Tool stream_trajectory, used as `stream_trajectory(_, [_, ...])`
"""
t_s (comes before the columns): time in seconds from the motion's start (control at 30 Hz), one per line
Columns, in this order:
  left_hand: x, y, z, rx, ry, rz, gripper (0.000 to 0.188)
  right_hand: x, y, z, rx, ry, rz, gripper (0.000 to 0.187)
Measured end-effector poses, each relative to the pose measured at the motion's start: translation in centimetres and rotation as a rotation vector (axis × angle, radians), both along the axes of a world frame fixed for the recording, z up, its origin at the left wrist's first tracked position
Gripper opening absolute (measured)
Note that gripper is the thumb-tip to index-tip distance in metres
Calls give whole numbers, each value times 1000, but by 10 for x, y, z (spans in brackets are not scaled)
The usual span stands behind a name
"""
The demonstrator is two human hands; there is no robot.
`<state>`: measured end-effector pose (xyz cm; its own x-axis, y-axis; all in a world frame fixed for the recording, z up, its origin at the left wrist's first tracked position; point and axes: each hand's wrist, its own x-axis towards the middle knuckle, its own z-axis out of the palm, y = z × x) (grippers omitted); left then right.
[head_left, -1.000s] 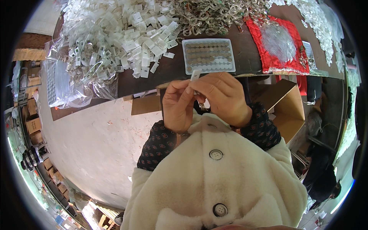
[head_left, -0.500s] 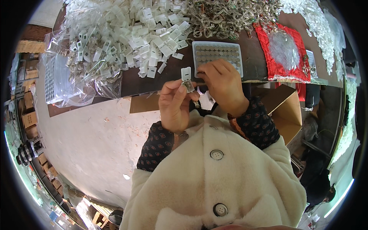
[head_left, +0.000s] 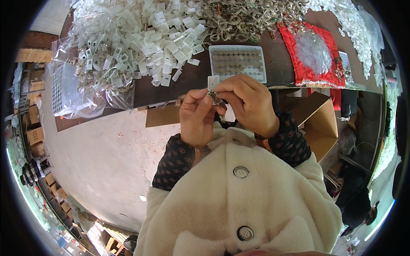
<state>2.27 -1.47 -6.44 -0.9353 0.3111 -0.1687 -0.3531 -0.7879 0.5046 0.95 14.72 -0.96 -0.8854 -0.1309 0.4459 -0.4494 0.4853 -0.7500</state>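
My left hand [head_left: 196, 119] is closed around a small white plastic case [head_left: 213, 82] with its flap standing up and metallic-looking parts in its lower half. My right hand [head_left: 252, 102] meets it from the right, thumb and fingertips pinched together against the lower half of the case. Whatever lies between those right fingertips is hidden. Just beyond the hands, a clear plastic tray [head_left: 251, 71] on the table holds rows of small round grey discs [head_left: 235, 59]. A short bit of wire seems to hang below my left fingers.
A heap of white plastic cases [head_left: 166, 47] covers the table's left, beside a clear plastic bag [head_left: 72, 94]. Coiled clear wires [head_left: 243, 21] are piled behind the tray. Right of it lies a red cloth [head_left: 294, 51] with clear film. An open cardboard box [head_left: 322, 123] stands below the table edge.
My right hand has come down and left from the tray's near edge to the case, its fingertips now at the lower half. The left hand stays nearly in place with the case.
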Motion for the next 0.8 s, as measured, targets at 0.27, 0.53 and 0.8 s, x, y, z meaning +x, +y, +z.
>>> stream_trajectory(0.27, [6, 9, 10, -46, -37, 24, 16, 17, 10, 6, 88, 115, 70, 26])
stream_trajectory(0.53, [10, 15, 19, 25, -9, -102, 14, 22, 15, 9, -453, -301, -63, 26])
stream_trajectory(0.8, [12, 18, 27, 54, -61, -181, 18, 23, 24, 3, -472, -49, 226, 18])
